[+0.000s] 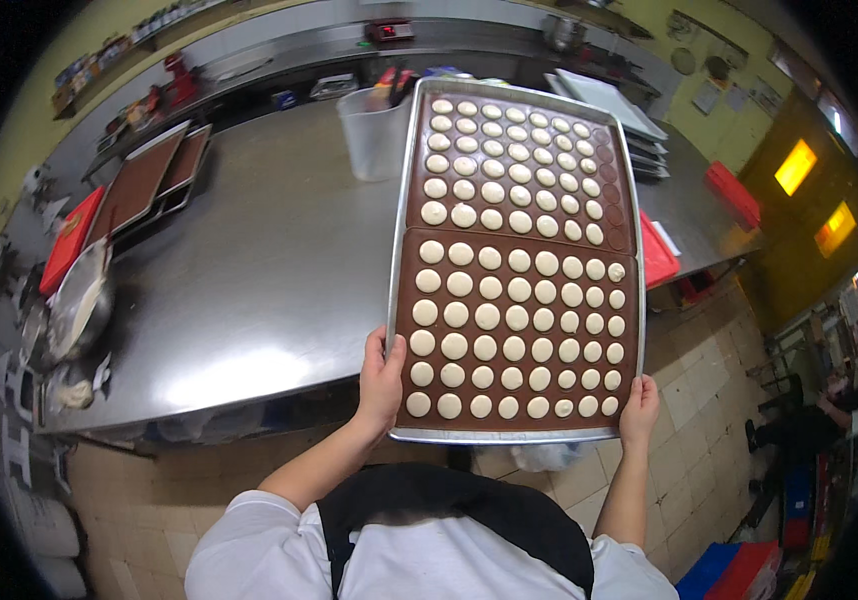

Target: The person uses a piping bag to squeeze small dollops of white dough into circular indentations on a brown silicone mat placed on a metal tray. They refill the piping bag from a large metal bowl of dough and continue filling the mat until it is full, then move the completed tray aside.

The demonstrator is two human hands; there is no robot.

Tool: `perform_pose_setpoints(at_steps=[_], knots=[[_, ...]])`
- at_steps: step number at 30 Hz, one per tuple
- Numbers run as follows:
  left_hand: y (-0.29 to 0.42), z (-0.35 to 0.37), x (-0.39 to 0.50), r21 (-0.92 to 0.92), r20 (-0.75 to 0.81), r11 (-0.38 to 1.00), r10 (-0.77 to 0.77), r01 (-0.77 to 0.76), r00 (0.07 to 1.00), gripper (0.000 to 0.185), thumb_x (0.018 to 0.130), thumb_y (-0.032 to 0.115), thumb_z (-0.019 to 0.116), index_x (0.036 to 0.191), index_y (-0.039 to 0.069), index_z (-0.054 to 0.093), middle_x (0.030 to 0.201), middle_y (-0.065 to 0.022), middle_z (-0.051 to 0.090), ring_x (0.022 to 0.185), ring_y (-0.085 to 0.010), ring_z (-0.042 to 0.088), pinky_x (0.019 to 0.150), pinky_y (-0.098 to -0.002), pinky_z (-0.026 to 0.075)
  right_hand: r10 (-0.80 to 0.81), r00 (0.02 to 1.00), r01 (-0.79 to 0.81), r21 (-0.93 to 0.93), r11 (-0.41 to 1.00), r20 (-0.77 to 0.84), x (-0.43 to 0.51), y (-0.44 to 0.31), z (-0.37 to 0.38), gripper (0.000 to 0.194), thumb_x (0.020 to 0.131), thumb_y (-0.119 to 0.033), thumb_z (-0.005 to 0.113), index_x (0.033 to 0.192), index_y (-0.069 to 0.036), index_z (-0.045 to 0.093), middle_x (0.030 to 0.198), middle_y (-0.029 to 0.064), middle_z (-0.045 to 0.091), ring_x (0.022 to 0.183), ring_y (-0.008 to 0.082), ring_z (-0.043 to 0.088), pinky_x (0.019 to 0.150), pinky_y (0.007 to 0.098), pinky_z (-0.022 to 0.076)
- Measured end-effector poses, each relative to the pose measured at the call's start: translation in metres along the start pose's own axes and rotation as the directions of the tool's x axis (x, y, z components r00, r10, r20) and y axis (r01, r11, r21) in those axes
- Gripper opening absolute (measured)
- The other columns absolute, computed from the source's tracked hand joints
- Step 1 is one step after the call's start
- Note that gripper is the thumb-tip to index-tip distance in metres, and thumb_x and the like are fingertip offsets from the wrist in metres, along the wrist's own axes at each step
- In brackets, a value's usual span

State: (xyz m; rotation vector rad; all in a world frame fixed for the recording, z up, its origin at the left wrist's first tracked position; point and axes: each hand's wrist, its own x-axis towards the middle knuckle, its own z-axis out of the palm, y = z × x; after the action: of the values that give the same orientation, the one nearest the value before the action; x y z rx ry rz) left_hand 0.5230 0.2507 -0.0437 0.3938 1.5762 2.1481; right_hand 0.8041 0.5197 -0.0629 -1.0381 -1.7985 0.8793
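Observation:
A metal baking tray [511, 437] is held out in front of my body, over the front edge of the steel table. My left hand [382, 382] grips its left side near the front corner, thumb on the rim. On the opposite side, my right hand [638, 409] holds the right rim low down. Two brown baking mats [526, 234] line the tray. Rows of pale piped batter rounds [517, 318] cover them. Along the far mat's right edge, a column of printed circles [609, 174] carries no batter.
The steel table [271, 247] bears a translucent plastic bin [375, 139] and brown-lined trays [140, 180]. At its left end are a red tray [73, 240] and a batter-smeared metal bowl [84, 307]. Stacked trays [609, 105] stand behind on the right. Another person [804, 431] is at far right.

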Motion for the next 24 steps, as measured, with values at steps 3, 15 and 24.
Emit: perform_pose_setpoints(at_steps=[3,15,24], knots=[[-0.019,0.068,0.028,-0.012,0.034,0.998,-0.063,0.064,0.997,0.037,0.093,0.025,0.047,0.119,0.001,0.038,0.11,-0.0099,0.05,0.101,-0.0152,0.047,0.089,-0.0297,0.038,0.02,1.0,-0.02,-0.052,0.998,0.014,0.056,0.037,-0.036,0.021,0.092,-0.017,0.045,0.092,0.002,0.054,0.081,0.0068,0.06,0.075,0.0116,0.053,0.069,0.0267,0.0436],[-0.099,0.181,0.082,0.252,0.304,0.964,-0.167,0.09,0.938,0.059,0.091,0.03,0.047,0.132,-0.006,0.025,0.127,-0.0257,0.039,0.12,-0.0313,0.039,0.099,-0.0358,0.03,0.107,0.98,-0.041,-0.354,0.934,0.168,0.241,0.107,-0.085,0.021,0.089,-0.018,0.049,0.089,0.001,0.058,0.078,0.0086,0.062,0.074,0.0138,0.055,0.069,0.0288,0.044],[-0.107,0.228,0.115,0.511,0.616,0.81,-0.111,-0.288,0.78,0.061,0.083,0.017,0.056,0.134,0.004,0.026,0.131,-0.0222,0.037,0.123,-0.0333,0.035,0.102,-0.0408,0.03,0.139,0.965,0.016,-0.583,0.812,0.221,0.37,0.16,-0.079,0.026,0.085,-0.023,0.049,0.093,0.0,0.06,0.088,0.017,0.063,0.084,0.0295,0.06,0.075,0.0373,0.0443]])
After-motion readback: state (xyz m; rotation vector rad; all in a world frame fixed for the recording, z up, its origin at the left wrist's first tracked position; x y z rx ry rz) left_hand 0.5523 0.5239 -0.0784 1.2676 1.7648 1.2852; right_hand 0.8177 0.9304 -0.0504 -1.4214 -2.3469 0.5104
